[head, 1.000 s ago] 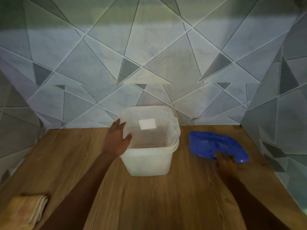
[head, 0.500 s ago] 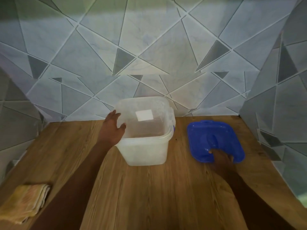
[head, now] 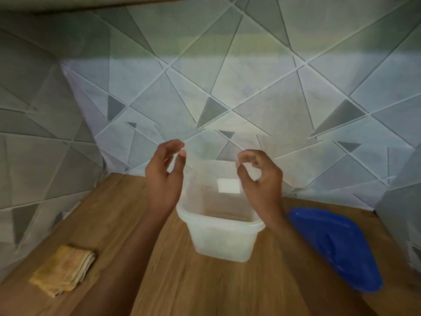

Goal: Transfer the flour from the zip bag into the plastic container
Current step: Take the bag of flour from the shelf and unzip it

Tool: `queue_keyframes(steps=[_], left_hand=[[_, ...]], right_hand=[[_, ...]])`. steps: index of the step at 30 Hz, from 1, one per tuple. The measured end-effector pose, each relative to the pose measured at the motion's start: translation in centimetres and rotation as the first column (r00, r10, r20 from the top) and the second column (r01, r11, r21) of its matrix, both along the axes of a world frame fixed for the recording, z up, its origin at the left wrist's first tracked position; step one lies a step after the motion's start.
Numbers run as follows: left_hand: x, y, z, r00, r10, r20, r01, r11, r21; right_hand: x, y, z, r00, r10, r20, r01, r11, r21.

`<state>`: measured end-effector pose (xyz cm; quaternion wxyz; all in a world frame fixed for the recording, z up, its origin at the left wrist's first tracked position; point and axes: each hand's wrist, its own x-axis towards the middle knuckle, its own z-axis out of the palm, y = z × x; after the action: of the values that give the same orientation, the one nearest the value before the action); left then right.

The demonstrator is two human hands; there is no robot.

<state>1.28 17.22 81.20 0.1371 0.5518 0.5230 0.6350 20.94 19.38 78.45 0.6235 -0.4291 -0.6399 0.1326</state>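
Note:
An open translucent white plastic container (head: 222, 244) stands on the wooden counter, with a white label on its far inner wall. My left hand (head: 165, 176) hovers above its left rim, fingers loosely bent and holding nothing. Over the right rim my right hand (head: 259, 179) is raised, its fingers curved toward the thumb with a gap between them and nothing in it. Neither hand touches the container. No zip bag is in view.
The container's blue lid (head: 337, 249) lies flat on the counter (head: 205, 290) to the right. A folded yellow cloth (head: 65, 269) lies at the front left. Tiled walls close the counter at the back and on both sides.
My left hand has let go of the container's left rim and risen. My right hand has left the blue lid and moved up over the container. The camera has shifted.

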Motion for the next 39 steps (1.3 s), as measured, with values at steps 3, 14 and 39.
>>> queue_keyframes(steps=[3, 14, 39], left_hand=[[-2.6, -0.5, 3.1, 0.998, 0.065, -0.013, -0.064, 0.992, 0.106], [-21.4, 0.2, 19.7, 0.969, 0.236, -0.078, -0.176, 0.874, 0.453], [-49.9, 20.0, 47.0, 0.786, 0.601, 0.143, -0.616, 0.745, 0.256]], right_hand=[[-5.3, 1.2, 4.5, 0.993, 0.106, -0.059, -0.105, 0.994, 0.03], [-25.6, 3.8, 21.1, 0.922, 0.373, -0.106, -0.306, 0.867, 0.393], [-51.4, 25.2, 49.5, 0.994, 0.11, -0.003, -0.109, 0.986, 0.125]])
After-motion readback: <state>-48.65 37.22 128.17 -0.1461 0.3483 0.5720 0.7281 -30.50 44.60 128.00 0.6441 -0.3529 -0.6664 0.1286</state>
